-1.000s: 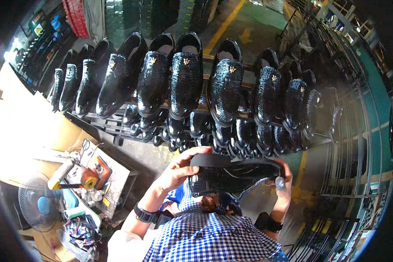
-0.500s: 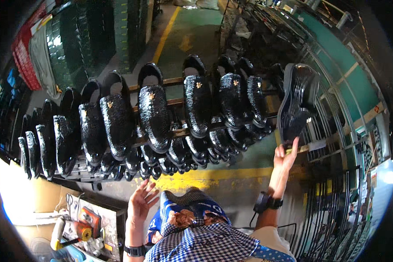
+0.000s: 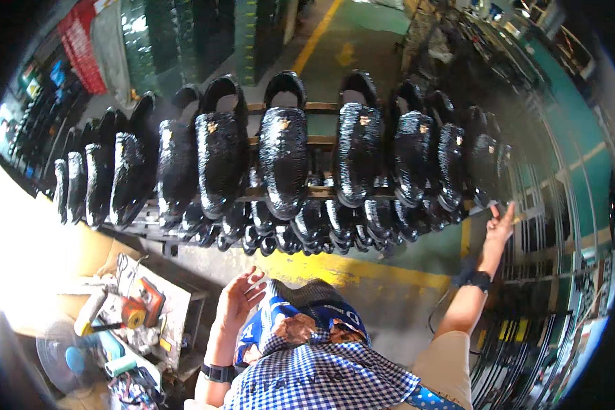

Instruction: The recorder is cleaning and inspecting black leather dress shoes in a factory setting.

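Black glossy loafers (image 3: 283,160) with small gold ornaments stand in a row on a rack, toes down toward me. My left hand (image 3: 239,301) is raised below the row, palm turned inward, fingers apart and empty. On the right, my arm is stretched out. My right hand (image 3: 501,229) is just below the toes of the right-end loafers (image 3: 484,164), one finger pointing up; whether it touches them I cannot tell. A thin brush (image 3: 526,216) with a yellowish handle and pale end sticks out sideways from its fingers, slightly blurred.
A lower row of black shoes (image 3: 311,229) hangs beneath the first. At lower left, a cluttered bench (image 3: 181,335) carries a yellow-and-orange tool (image 3: 133,311) beside a fan (image 3: 65,355). Metal racks (image 3: 526,348) stand at right. A yellow line (image 3: 307,266) crosses the floor.
The right-end loafer, tilted sole-outward before, now stands lined up with the row. My right hand has moved right and slightly up with the brush. The view has shifted; my left hand remains raised.
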Motion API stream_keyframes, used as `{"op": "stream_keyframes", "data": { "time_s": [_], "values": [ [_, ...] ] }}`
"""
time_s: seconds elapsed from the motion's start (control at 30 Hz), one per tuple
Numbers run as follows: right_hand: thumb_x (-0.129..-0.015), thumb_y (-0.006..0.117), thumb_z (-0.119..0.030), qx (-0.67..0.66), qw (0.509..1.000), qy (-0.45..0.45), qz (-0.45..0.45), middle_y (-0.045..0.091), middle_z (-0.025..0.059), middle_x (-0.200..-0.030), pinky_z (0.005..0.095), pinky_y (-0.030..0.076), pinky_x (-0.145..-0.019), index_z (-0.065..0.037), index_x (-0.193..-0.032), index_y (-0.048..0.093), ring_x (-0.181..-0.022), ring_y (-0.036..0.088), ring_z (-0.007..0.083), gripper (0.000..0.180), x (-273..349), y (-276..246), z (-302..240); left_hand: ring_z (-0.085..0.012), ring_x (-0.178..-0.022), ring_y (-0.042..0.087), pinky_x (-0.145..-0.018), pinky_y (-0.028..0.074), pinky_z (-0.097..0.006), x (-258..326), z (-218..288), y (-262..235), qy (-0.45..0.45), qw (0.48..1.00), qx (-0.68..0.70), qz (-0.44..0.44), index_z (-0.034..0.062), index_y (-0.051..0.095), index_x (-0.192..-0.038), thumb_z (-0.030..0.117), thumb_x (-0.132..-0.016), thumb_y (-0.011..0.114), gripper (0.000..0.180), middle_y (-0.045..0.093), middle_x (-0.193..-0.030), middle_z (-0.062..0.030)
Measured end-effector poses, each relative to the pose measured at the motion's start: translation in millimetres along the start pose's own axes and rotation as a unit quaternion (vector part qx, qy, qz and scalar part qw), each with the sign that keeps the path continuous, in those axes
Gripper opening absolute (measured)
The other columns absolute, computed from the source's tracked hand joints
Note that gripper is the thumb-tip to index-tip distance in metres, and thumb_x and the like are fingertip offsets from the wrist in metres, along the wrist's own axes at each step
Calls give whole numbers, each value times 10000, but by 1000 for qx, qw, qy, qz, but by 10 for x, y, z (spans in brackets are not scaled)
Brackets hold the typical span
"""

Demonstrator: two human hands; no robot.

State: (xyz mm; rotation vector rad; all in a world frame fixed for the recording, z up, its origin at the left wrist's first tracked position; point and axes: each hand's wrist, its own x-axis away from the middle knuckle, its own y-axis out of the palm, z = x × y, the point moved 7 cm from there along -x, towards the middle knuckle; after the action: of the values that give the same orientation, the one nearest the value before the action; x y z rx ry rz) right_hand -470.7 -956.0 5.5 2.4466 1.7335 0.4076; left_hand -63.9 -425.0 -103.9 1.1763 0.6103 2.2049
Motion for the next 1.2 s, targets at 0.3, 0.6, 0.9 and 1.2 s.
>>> {"op": "stream_keyframes", "data": {
  "time_s": [0.3, 0.6, 0.9, 1.2],
  "values": [
    [-753, 664, -387, 25, 990, 108, -88, 563, 175, -882, 161, 234, -358, -249, -1272, 418, -405, 300, 43, 591, -221, 262, -38, -198, -889, 584, -798, 471, -333, 58, -105, -56, -2, 999, 17, 50, 67, 522, -1118, 250, -857, 488, 321, 588, -1009, -68],
    [-915, 405, -155, 17, 977, -164, -139, 269, -24, -648, 203, 262, -447, -161, -1287, 428, -501, 257, 74, 374, -142, 171, -350, -189, -861, 579, -744, 469, -287, 51, -114, 31, -4, 999, 26, 40, 52, 508, -1148, 195, -855, 487, 327, 592, -1005, -68],
    [-843, 577, -311, -348, 917, 118, -152, 484, -13, -647, 185, 193, -351, -193, -1014, 489, -348, 235, 54, 226, 1033, 76, -143, -199, -886, 570, -789, 460, -312, -14, -18, -1, 4, 997, 69, -20, 57, 487, -1179, 199, -838, 498, 369, 574, -1063, -74],
    [-873, 499, -311, -212, 900, 217, -313, 511, 1, -562, 198, 218, -301, -72, -949, 526, -259, 234, 52, 253, 2344, 463, 315, -182, -860, 595, -686, 504, -288, 9, 324, 633, 8, 996, -75, -41, 96, 479, -1207, 330, -853, 488, 425, 596, -1029, -58]
  ]
}}
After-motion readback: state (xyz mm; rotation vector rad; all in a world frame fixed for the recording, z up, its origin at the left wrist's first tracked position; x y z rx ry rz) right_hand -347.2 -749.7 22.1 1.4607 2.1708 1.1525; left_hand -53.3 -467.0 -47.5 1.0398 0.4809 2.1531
